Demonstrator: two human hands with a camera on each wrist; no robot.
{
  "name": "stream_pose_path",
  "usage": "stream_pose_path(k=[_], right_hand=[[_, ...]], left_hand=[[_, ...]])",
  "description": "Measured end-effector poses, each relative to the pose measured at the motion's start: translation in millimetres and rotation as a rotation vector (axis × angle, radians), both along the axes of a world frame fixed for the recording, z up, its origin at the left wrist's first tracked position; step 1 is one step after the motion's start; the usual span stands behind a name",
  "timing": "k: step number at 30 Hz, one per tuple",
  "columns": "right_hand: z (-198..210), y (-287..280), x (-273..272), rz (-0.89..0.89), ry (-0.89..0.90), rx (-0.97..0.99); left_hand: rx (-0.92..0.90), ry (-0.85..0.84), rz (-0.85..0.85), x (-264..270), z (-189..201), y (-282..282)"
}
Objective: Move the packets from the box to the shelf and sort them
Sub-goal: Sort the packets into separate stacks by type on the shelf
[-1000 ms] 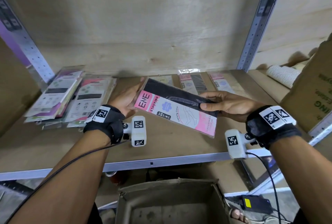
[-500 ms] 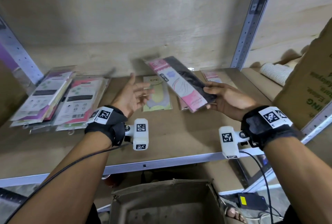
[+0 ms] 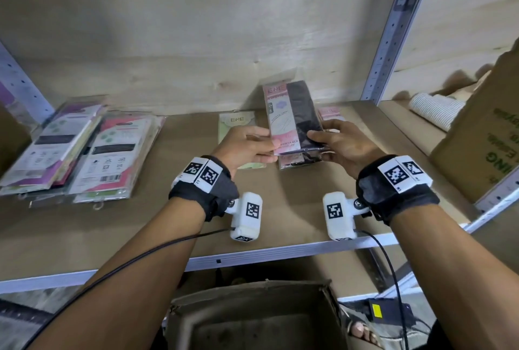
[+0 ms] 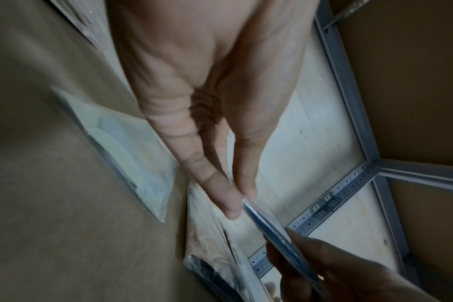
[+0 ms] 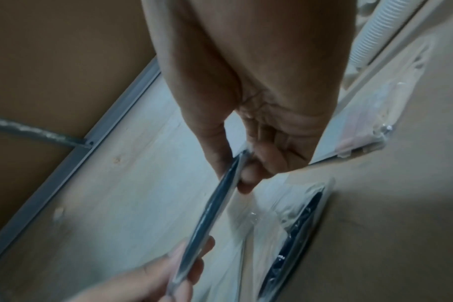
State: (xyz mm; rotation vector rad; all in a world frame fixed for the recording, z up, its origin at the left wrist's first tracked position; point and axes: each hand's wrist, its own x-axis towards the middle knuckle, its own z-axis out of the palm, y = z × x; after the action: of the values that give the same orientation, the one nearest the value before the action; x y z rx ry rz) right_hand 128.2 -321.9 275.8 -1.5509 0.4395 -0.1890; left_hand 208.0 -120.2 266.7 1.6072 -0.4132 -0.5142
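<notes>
My left hand [image 3: 243, 150] has come back to pinch the packet [image 3: 292, 119] beside my right hand [image 3: 341, 145], so both grip its near end, tilted over the matching pile [image 3: 299, 160] on the shelf [image 3: 140, 226], ready to lay.

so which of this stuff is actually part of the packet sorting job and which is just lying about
Part of the job:
- pink and black packet, pinched by the left hand and right hand
- packets lying beneath it
- green packet
- packet stacks at left
- shelf
- open box below

Just lying about:
- ribbed white roll
- printed carton at right
- black adapter with yellow label
</notes>
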Motion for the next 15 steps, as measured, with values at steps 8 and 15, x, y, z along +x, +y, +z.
stream_pose_path(k=[8,15], right_hand=[[5,-13,18,-0.023,0.2,-0.508],[2,-9,19,0.06,0.371,-0.69]], left_hand=[[0.176,-0.061,0.083,5,-6,-26],[0.319,-0.063,0.074,11,-7,-36]])
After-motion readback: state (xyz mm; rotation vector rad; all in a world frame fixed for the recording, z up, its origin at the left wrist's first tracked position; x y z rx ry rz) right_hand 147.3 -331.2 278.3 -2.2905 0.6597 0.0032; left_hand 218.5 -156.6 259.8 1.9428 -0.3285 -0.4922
